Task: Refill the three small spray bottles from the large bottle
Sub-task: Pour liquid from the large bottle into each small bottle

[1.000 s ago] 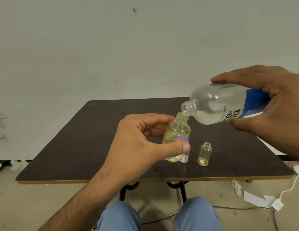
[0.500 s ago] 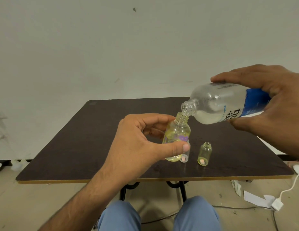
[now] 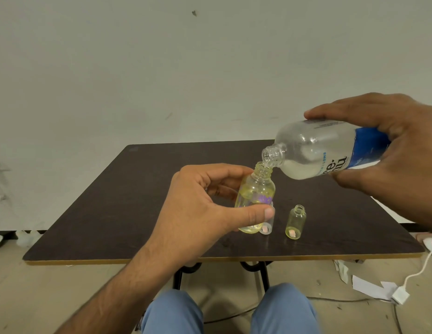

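Three small bottles on table (image 3: 113, 213), one being filled. Head view: left hand (image 3: 198, 213) wrapped round bigger yellowish bottle (image 3: 254, 196), held slightly tilted, base at table level. Right hand (image 3: 391, 153) clamped on large bottle (image 3: 313, 150), tipped near flat, mouth just over small neck. Keep mouths lined up, pour slow, level off before neck overflows. Clear vial (image 3: 266, 227) partly hidden, open vial (image 3: 295, 222) standing beside, both unfilled apparently.

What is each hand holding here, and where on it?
Left hand grips the small bottle round its body; right hand grips the large bottle round its labelled body.
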